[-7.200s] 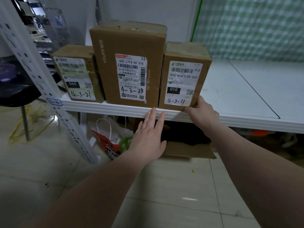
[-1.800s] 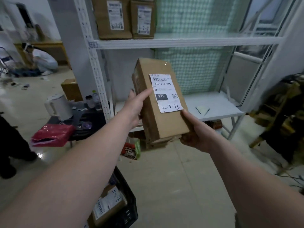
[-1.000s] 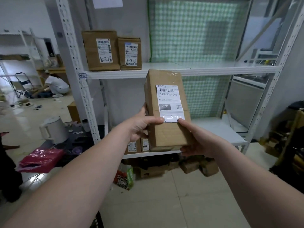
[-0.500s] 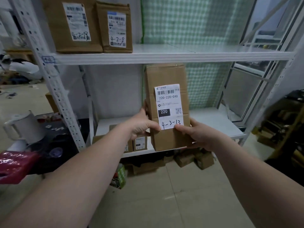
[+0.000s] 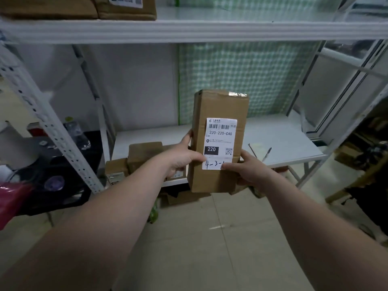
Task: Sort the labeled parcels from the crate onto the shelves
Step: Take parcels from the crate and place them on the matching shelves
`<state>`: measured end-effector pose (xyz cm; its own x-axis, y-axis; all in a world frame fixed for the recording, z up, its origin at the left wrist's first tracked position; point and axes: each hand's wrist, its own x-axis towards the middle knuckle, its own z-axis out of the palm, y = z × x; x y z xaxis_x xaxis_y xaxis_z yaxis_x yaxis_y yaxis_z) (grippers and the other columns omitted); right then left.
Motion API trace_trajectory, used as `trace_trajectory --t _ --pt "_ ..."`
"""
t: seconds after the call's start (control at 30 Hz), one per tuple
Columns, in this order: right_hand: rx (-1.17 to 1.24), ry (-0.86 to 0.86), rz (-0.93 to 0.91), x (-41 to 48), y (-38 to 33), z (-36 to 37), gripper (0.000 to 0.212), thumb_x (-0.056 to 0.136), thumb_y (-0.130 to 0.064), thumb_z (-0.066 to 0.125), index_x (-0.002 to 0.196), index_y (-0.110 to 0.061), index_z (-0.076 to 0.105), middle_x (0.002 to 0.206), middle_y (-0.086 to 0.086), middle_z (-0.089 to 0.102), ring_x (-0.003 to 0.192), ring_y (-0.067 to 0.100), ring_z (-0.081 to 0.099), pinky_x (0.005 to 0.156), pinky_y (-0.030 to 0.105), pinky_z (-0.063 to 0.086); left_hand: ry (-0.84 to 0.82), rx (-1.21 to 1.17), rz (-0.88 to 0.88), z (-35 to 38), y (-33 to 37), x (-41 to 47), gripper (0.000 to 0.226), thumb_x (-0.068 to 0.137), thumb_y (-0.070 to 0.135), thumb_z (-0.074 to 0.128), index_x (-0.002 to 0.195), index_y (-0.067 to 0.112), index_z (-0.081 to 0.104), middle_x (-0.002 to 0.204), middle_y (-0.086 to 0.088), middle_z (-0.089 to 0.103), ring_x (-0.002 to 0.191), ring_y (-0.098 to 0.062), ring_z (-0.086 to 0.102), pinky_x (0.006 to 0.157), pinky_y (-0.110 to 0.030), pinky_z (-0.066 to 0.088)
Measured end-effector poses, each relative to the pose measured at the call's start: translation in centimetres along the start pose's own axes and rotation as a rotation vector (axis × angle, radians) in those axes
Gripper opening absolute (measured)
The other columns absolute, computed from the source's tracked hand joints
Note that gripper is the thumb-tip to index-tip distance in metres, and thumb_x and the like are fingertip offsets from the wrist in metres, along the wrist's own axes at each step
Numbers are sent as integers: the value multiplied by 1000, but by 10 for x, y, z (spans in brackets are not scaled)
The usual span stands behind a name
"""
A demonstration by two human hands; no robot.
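Shelves (image 5: 189,31) behind; left hand (image 5: 180,158), right hand (image 5: 249,171) apparently grip upright parcel's (image 5: 220,108) sides.

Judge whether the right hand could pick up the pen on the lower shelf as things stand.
Probably not yet: the right hand grips the parcel with the left hand. The pen lies unobstructed beyond it on the shelf.

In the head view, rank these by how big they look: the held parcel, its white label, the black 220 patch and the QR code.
1. held parcel
2. white label
3. black 220 patch
4. QR code
All four lie on the same parcel face, so nearness to the camera does not skew the order.
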<state>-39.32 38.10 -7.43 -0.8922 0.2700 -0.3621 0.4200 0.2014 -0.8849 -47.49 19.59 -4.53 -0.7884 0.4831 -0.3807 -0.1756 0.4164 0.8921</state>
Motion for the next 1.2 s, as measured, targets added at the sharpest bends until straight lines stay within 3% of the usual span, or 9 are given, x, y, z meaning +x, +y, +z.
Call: trace_trajectory --t 0.13,0.2,0.3,0.43,0.53,0.63,0.83,1.1,1.2 --pt "2 -5 4 43 11 -14 43 88 -9 68 122 -28 51 94 -6 65 76 10 59 53 23 48 24 -17 -21 9 2 39 81 89 12 64 150 38 17 127 3 58 87 -2 54 63 -22 39" --pt "19 -19 15 67 16 -19 41 88 -9 68 123 -24 54 103 -2 69 85 16 66 69 34 57 62 -23 -30 14 3 62 74 89 13 64 148 34 26 131 3 58 87 -2 56 63 -21 39" --pt "51 -53 37 108 21 -30 43 87 -12 69 125 -27 55 113 6 70 98 26 68 86 49 56 121 -66 -54 20 5 98 64 86 14 67 141 30 39 125 3 63 93 -10 63 68 -22 44" --pt "51 -102 48 162 31 -51 51 88 -13 68 132 -32 50 113 3 69 99 25 67 89 50 55 165 -108 -111 31 3 147 61 84 18 69 138 32 43 115 11 66 103 -13 64 91 -34 47" --pt "53 -138 64 203 42 -56 52 90 -15 66 133 -35 45 108 -1 66 92 18 63 83 44 54 215 -141 -122 38 -5 182 72 83 14 70 143 30 34 111 10 65 99 -13 65 93 -37 51" --pt "60 -184 84 236 57 -48 47 93 -16 64 133 -33 46 101 -5 62 85 13 58 73 38 52 255 -126 -151 40 -23 210 75 83 14 71 145 24 29 103 13 59 90 -7 62 77 -28 51" --pt "43 -209 107 297 99 -20 38 94 -19 62 127 -31 48 101 -6 61 89 15 58 89 46 53 284 -126 -211 37 -73 262 54 86 9 67 131 19 39 94 12 58 77 0 57 53 -14 46" --pt "102 -212 99 347 159 19 28 93 -11 60 115 -27 51 110 2 62 97 22 59 97 46 50 278 -75 -218 43 -151 312 62 83 11 70 139 19 43 110 5 62 90 -6 59 70 -20 49" --pt "76 -196 92 359 177 24 30 93 -12 61 116 -28 51 117 5 62 103 26 60 96 46 50 276 -70 -213 48 -174 323 65 83 8 69 141 18 41 122 -4 61 103 -18 62 90 -36 53"
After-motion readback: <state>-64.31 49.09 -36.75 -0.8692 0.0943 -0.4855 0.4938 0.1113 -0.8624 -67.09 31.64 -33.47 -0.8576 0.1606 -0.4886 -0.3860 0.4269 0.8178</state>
